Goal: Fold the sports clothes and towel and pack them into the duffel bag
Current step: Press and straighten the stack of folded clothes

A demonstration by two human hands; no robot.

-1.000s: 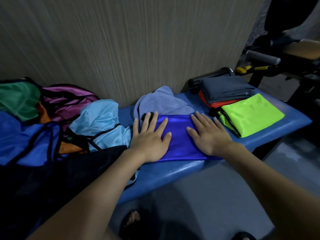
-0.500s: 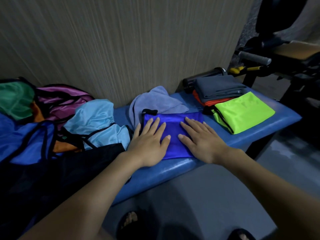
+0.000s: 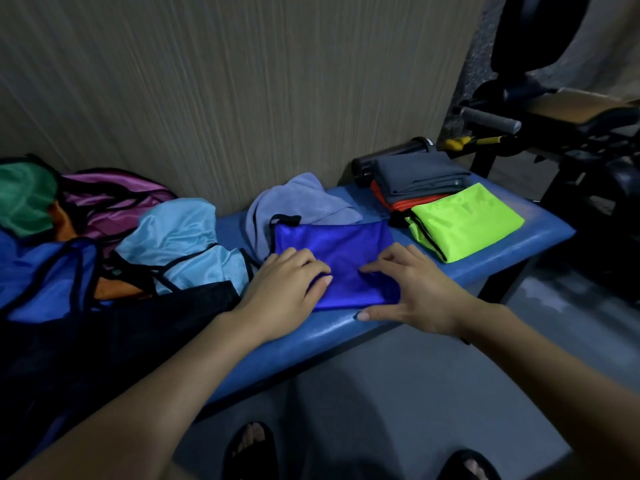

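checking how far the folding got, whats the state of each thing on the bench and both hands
royal blue garment: folded flat, both hands on it
left hand: fingers curled onto its left part
right hand: pinches its near right corner
neon green garment: folded flat
grey garment: folded, stacked on the orange one
lavender towel: crumpled, unfolded
light blue garment: crumpled, unfolded

Both our hands down, fingers curling

Our left hand (image 3: 287,292) lies palm-down with its fingers bent and the thumb tip pointing inward; our right hand (image 3: 412,292) arches, fingers curled forward and thumb stretched out low toward the left. Both bare forearms reach in from the lower corners.
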